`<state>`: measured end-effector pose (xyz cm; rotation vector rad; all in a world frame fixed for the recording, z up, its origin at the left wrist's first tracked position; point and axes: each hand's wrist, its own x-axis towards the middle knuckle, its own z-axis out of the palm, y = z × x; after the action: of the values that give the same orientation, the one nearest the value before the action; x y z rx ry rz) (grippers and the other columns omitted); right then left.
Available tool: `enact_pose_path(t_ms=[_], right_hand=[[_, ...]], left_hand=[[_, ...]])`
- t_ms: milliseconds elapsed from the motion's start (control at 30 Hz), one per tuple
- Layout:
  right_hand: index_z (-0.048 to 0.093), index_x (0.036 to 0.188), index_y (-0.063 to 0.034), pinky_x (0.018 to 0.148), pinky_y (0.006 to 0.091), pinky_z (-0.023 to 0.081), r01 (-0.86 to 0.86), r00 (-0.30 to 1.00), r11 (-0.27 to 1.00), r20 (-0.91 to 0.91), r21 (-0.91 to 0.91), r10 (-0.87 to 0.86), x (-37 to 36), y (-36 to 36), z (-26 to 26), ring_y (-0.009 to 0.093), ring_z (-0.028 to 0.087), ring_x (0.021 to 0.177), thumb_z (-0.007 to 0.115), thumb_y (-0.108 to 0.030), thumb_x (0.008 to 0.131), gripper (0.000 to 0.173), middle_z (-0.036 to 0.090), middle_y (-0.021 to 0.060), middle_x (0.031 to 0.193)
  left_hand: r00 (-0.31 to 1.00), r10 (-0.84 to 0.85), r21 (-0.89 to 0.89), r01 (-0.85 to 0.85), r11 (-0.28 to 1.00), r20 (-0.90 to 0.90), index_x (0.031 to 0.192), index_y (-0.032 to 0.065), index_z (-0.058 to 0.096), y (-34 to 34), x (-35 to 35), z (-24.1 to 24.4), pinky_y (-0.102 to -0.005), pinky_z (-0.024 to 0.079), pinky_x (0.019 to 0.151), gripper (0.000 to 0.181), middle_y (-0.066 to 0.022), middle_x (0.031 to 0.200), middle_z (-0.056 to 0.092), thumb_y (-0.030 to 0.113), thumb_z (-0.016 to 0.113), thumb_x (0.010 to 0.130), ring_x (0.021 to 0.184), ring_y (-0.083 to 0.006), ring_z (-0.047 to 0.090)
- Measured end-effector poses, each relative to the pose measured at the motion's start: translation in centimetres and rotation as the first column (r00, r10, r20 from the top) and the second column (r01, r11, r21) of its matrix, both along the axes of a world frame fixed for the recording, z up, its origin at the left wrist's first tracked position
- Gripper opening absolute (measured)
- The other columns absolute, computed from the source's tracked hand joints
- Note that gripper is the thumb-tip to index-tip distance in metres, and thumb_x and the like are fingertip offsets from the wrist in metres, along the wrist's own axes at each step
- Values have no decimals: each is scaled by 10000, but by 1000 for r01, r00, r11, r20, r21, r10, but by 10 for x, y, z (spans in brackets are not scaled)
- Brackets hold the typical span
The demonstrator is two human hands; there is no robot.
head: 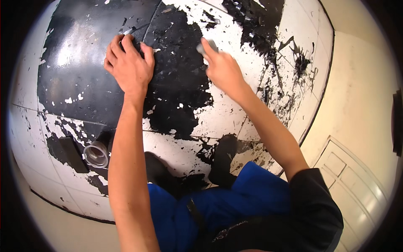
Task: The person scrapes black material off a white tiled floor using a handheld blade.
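Observation:
Black coating [176, 72] covers much of the pale tiled floor [226, 113] before me, its edges ragged. My left hand [130, 61] rests on the coating, fingers curled; a small light piece shows at its fingertips, but whether it is held cannot be told. In my right hand [222, 67] is a small scraper-like tool [207, 48], blurred, its flat end at the border between black coating and bare tile. The index finger lies extended along the tool.
A clear plastic cup [96, 154] and a dark rectangular block [74, 154] are at the lower left. Black flakes [266, 47] and shreds [302, 63] lie to the right. My feet [224, 157] are on the floor. A pale wall [352, 94] and panelled door [349, 179] stand at the right.

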<state>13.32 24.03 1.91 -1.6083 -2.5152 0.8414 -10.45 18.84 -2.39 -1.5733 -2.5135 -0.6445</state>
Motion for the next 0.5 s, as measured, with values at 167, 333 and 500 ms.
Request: enact_pose_path(t_ms=[167,333,500], right_hand=[[516,1453,-87,784,545,568,-11,1000,993,15,118,9,-31,63,-9,484,702,859,573,-101,909,548,709,297,896],[480,1503,-163,712,555,557,-70,990,997,121,-21,72,26,-19,7,470,689,791,609,-31,882,648,692,253,910],[495,1493,-169,709,561,557,-64,975,994,207,-88,81,43,-37,16,461,700,820,595,-38,909,607,691,263,896]], left_hand=[[1000,-10,-1,10,1000,-18,1205,107,642,5,3,0,-514,339,1093,359,-103,1372,552,332,634,925,1348,-331,466],[1000,4,3,-4,1000,9,1218,110,616,1,0,0,-506,334,1097,364,-89,1376,542,329,627,927,1349,-321,464],[1000,1,-2,-1,1000,-9,1216,116,614,-3,-2,-1,-507,337,1092,363,-95,1366,545,330,625,923,1339,-321,472]])
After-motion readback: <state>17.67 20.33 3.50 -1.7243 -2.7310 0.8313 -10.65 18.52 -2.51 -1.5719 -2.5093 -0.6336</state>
